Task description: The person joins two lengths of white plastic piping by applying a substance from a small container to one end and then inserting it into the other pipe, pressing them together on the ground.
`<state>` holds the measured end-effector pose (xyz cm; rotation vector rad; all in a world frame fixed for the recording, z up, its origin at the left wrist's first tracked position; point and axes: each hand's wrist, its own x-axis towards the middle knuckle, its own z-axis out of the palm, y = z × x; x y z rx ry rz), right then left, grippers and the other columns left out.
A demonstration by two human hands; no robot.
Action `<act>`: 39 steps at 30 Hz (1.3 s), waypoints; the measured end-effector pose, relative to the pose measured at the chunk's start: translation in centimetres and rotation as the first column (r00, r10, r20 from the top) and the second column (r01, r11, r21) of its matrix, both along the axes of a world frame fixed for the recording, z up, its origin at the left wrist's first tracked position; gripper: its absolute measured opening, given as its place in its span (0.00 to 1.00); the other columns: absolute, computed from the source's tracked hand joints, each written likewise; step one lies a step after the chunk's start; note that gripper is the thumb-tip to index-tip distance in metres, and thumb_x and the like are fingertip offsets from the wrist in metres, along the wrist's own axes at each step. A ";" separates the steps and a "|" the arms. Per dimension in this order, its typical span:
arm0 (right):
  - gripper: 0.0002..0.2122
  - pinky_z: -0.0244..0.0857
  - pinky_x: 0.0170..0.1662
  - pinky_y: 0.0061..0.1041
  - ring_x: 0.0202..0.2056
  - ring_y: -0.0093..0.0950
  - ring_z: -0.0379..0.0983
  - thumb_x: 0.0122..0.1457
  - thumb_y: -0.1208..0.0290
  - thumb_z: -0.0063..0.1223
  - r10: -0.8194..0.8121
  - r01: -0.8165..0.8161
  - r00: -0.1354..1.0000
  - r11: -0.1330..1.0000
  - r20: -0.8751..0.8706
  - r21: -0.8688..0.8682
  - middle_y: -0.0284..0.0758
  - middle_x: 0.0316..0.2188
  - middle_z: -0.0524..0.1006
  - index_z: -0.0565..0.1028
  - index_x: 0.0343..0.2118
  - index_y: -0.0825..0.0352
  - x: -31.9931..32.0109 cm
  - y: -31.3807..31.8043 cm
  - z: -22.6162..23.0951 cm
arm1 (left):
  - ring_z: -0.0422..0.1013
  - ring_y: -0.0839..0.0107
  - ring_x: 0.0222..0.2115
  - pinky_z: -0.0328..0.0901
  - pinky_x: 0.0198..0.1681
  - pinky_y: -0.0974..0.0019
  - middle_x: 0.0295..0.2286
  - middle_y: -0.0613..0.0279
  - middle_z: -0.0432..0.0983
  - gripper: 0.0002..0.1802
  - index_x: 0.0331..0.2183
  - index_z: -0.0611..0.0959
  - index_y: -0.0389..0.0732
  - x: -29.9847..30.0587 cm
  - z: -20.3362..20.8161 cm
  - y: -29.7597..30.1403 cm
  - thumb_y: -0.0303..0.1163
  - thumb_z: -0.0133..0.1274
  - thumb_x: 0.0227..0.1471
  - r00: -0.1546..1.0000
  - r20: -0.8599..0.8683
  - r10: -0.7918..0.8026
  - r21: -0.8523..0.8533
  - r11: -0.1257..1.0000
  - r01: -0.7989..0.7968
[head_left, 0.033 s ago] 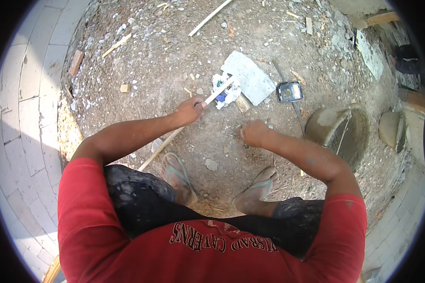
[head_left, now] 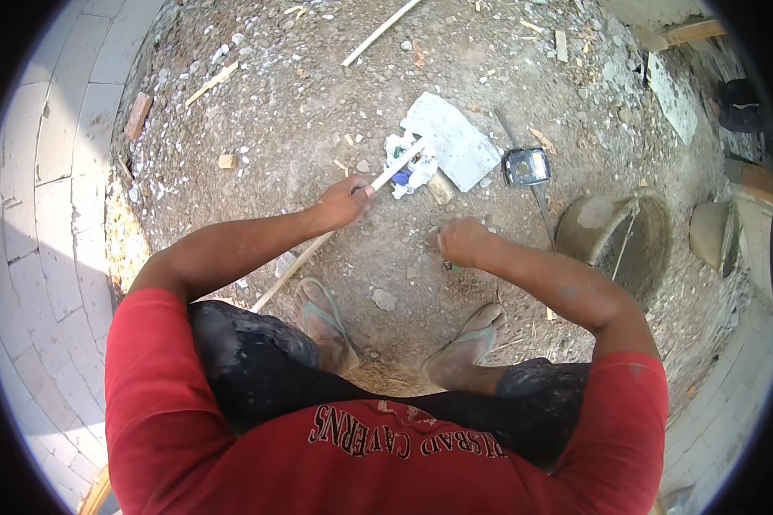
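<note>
My left hand [head_left: 346, 202] is closed around a long pale stick [head_left: 397, 168], held slantwise. The stick's lower end runs down past my left foot, and its upper end lies over a crumpled white and blue wrapper [head_left: 420, 177]. Lower and to the right, my right hand [head_left: 462, 243] has its fingers curled together, apart from the stick. Whatever may be between those fingers is hidden. A small green bit shows just under that hand. Beyond the wrapper lies a flat grey slab [head_left: 455, 142] on a short wooden block [head_left: 441, 188].
Right of the slab sits a black boxy object [head_left: 526, 167] with strap-like strips. A cement-coated basin [head_left: 588, 225] and a smaller tub [head_left: 709, 238] stand farther right. Another pale stick [head_left: 381, 33], a brick piece [head_left: 138, 115] and wood scraps lie on the gravelly ground. Paving borders the left.
</note>
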<state>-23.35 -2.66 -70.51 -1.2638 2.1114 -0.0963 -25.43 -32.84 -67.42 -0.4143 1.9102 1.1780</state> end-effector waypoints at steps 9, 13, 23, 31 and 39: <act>0.11 0.75 0.36 0.40 0.36 0.39 0.82 0.60 0.69 0.47 0.040 -0.041 0.999 0.998 0.014 0.039 0.41 0.34 0.83 0.82 0.35 0.64 -0.8 0.1 1.5 | 0.74 0.75 0.28 0.74 0.31 0.67 0.30 0.63 0.77 0.15 0.45 0.75 0.39 0.4 -0.3 -0.6 0.41 0.50 0.66 0.999 -0.009 -0.033 -0.037 0.999 0.033; 0.11 0.75 0.37 0.41 0.37 0.39 0.82 0.60 0.69 0.47 0.051 -0.054 0.998 0.995 0.039 0.088 0.42 0.35 0.83 0.82 0.35 0.64 -1.1 -0.3 1.3 | 0.75 0.74 0.26 0.74 0.30 0.67 0.30 0.62 0.78 0.15 0.45 0.75 0.39 0.6 -0.4 -1.0 0.39 0.54 0.64 0.999 -0.019 -0.042 -0.046 0.998 0.041; 0.11 0.76 0.40 0.41 0.40 0.40 0.82 0.58 0.71 0.48 0.022 -0.042 0.994 0.981 0.109 0.187 0.41 0.38 0.84 0.84 0.35 0.65 -2.5 0.8 3.1 | 0.76 0.74 0.28 0.73 0.30 0.68 0.32 0.59 0.78 0.20 0.43 0.75 0.37 1.6 -2.5 -1.7 0.38 0.63 0.57 0.995 -0.098 -0.029 0.027 0.999 0.032; 0.12 0.75 0.46 0.38 0.46 0.37 0.81 0.59 0.73 0.51 -0.267 0.400 0.910 0.770 -0.319 0.497 0.40 0.42 0.84 0.84 0.42 0.65 -6.6 12.9 1.6 | 0.74 0.71 0.35 0.70 0.39 0.65 0.34 0.60 0.77 0.26 0.42 0.77 0.39 0.5 -1.8 -2.0 0.47 0.67 0.52 0.959 -0.200 -0.198 -0.106 0.978 0.180; 0.14 0.75 0.48 0.39 0.48 0.41 0.80 0.61 0.70 0.47 -0.629 0.695 0.714 0.581 -0.308 0.423 0.44 0.46 0.82 0.83 0.43 0.67 -8.8 15.7 -0.6 | 0.75 0.65 0.40 0.71 0.44 0.62 0.38 0.55 0.78 0.28 0.47 0.76 0.39 -1.2 0.5 -2.6 0.53 0.59 0.58 0.957 -0.140 -0.253 -0.197 0.955 0.224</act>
